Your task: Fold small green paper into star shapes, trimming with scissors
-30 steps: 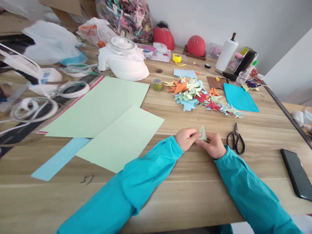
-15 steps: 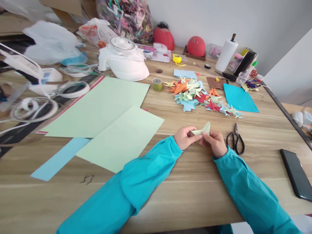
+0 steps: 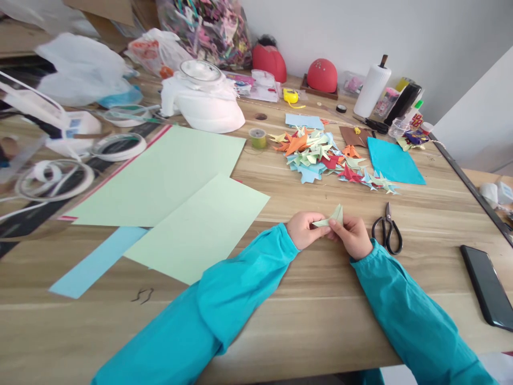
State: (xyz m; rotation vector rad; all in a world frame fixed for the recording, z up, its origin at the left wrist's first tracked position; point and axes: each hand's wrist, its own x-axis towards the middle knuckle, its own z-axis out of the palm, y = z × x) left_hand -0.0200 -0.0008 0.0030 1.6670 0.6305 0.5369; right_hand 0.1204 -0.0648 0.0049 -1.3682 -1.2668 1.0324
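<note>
A small pale green folded paper piece (image 3: 335,215), with pointed ends like an origami crane in the making, is held between both hands above the table. My left hand (image 3: 304,230) pinches its left point between thumb and fingers. On the other side my right hand (image 3: 352,235) grips the right part with the thumb pressed on the front. Its lower edge is hidden by my fingers. Black-handled scissors (image 3: 387,230) lie just right of my right hand. Beyond the hands is a pile of colourful folded paper cranes (image 3: 316,152).
Pale green sheets (image 3: 200,230) and a blue paper strip (image 3: 98,262) lie to the left. A thread spool (image 3: 257,139) stands near the pile. Turquoise paper (image 3: 395,160) is at back right, a phone (image 3: 489,286) at far right. White cable coils (image 3: 56,179) are far left.
Both hands keep hold of the folded paper. The paper has shifted slightly down and left, and its upright point sits a little lower.
</note>
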